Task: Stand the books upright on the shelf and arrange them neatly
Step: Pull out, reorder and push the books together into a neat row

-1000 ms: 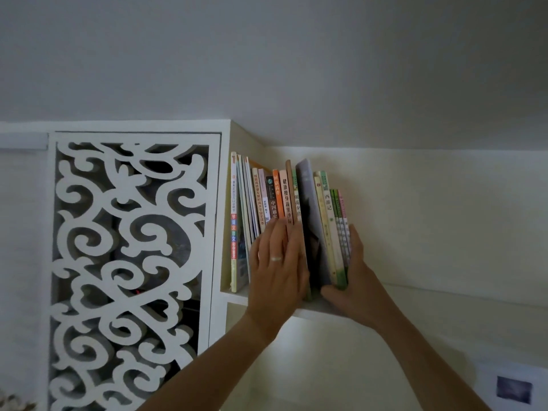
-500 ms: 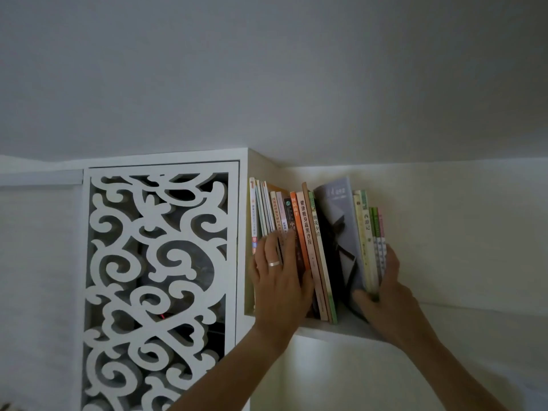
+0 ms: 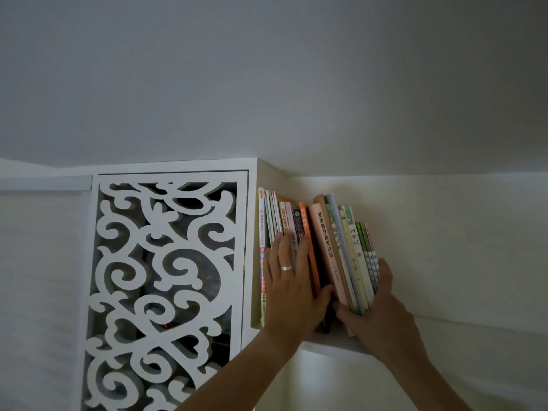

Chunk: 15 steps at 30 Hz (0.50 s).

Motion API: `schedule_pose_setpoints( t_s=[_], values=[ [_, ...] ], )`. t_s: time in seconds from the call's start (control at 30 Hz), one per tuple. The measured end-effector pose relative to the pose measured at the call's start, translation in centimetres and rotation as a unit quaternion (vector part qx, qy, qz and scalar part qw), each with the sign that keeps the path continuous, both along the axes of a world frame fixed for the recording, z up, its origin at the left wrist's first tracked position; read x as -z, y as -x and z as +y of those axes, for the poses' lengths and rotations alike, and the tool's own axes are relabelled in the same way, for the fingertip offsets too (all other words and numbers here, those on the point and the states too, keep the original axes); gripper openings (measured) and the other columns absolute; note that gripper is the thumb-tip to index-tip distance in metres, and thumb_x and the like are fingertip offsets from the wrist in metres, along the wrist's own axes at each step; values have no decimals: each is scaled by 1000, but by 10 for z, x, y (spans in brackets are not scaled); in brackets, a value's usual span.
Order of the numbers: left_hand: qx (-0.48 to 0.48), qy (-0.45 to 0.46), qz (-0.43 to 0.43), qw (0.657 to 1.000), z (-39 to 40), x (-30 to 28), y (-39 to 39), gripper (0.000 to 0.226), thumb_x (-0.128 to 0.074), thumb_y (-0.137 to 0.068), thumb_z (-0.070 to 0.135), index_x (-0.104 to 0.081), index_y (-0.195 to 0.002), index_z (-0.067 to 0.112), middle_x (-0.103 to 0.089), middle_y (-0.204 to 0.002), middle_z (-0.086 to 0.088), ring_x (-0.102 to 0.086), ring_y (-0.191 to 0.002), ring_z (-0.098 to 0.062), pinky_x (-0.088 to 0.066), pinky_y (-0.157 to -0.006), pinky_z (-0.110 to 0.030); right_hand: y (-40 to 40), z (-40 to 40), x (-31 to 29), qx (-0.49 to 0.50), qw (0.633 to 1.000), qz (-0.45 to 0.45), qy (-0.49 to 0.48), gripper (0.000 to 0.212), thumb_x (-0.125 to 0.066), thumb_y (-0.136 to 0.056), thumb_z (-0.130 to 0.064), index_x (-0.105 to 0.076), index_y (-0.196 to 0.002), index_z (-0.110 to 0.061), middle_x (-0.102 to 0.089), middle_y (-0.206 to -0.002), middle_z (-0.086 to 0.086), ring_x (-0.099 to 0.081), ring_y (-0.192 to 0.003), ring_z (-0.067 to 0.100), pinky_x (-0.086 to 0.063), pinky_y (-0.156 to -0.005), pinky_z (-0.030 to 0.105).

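Books [image 3: 318, 250] stand on the shelf [image 3: 332, 344] leaning left, spines toward the person, between the flat, open left hand [image 3: 292, 284] pressing the left group and the right hand [image 3: 373, 304] gripping the right group's base.

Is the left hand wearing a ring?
Yes, a pale band sits on a finger of the left hand, which lies flat against the book spines.
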<state>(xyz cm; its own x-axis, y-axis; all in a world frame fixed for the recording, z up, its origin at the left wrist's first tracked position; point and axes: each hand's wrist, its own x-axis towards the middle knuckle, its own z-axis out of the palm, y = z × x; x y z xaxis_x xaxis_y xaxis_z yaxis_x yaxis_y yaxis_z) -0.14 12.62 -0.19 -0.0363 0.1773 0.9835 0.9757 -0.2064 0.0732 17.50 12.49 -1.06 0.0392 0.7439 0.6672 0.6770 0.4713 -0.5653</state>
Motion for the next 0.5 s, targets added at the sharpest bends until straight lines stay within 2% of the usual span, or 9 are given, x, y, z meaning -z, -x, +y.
schedule_pose_setpoints(
  t_s=[0.13,0.2,0.37,0.5],
  values=[
    [13,-31,-47,998,-1,17,-4,72,-54,-99,49,-35,-155,8,-29,-161,-20,-32,-151,-36,-40,-116,-56,1,4,2,25,1000,3,-4,131,-75,-65,-74,16,-153,-41,-65,-121,4,-70,-91,26,-62,-75,44],
    [9,-33,-45,998,-1,23,-6,67,-57,-99,41,-39,-153,7,-31,-160,-18,-33,-150,-35,-43,-114,-55,2,6,3,28,1000,3,-4,131,-75,-65,-75,16,-153,-41,-64,-124,6,-69,-94,28,-61,-77,44],
    [-26,-31,-82,996,-6,25,-18,71,-62,-94,28,-39,-156,4,-36,-162,-15,-31,-153,-31,-35,-121,-52,1,7,3,10,1000,15,-9,129,-75,-65,-74,12,-153,-41,-63,-124,5,-69,-96,29,-61,-80,47],
    [-20,-4,-105,994,-10,20,-29,72,-54,-89,24,-38,-157,6,-30,-167,-16,-22,-157,-32,-25,-124,-51,1,6,3,8,1000,16,-6,131,-73,-64,-76,15,-154,-40,-60,-130,6,-67,-102,28,-60,-82,45]
  ],
)
